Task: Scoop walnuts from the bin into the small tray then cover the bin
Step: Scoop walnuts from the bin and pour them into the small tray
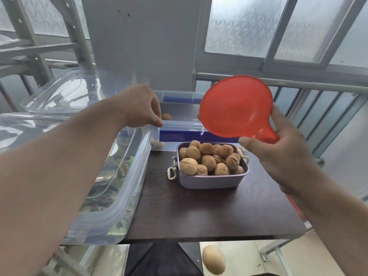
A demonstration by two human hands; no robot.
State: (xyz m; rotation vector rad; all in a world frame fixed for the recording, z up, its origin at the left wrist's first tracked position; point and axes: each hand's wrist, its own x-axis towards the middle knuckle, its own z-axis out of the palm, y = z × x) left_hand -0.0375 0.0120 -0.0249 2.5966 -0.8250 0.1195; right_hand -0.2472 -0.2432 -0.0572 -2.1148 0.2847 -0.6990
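While unlabelled, red scoop (235,108) tops walnuts (211,158).

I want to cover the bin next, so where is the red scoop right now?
In the head view, the red scoop is up in the right hand, which grips its handle, above and just behind the small tray of walnuts.

Dark brown wooden tabletop (199,212) in the middle. On its left edge, a stack of clear plastic storage containers (111,186) with lids, something green inside, possibly leaves, hard to tell through the plastic. Another clear lidded container (65,92) sits behind and above it. Grey metal shelving frame (29,46) at upper left. Frosted patterned window panes (249,22) at back, grey metal railing (318,86) on right. Pale tiled floor (249,259) below.
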